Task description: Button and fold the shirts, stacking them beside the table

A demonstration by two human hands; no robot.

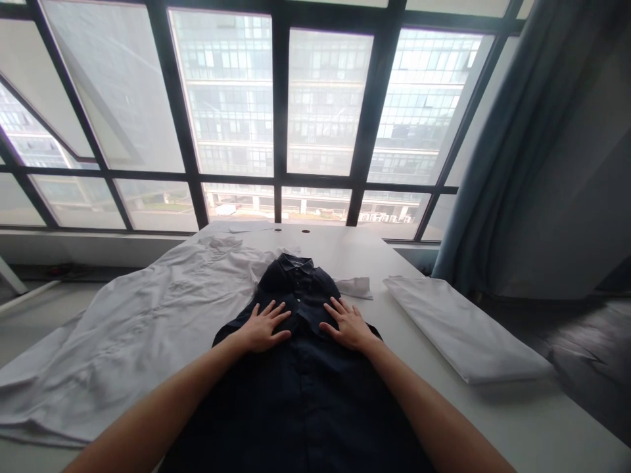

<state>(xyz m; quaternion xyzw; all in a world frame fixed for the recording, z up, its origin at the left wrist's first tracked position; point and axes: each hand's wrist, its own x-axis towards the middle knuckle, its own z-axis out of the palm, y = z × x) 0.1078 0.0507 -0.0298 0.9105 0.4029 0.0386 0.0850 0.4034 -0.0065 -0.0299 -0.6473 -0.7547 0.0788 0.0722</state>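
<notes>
A dark navy button-up shirt (300, 387) lies front side up, its collar (296, 261) pointing to the window and its lower part running toward me. Flat on its left front rests my left hand (265, 328), fingers spread. Level with it, my right hand (349, 326) presses on the other side of the front, its fingers also stretched out. Between the two hands runs the button placket, with a small light button (298, 300) showing. Neither hand grips anything. The sleeves are mostly hidden.
A rumpled white garment (162, 315) covers the left side of the white table (340, 243) and hangs past its edge. Folded white cloth (468, 328) lies at the right. A pale strip of fabric (355, 288) pokes out beside the shirt. Behind stand windows and a grey-blue curtain (493, 177).
</notes>
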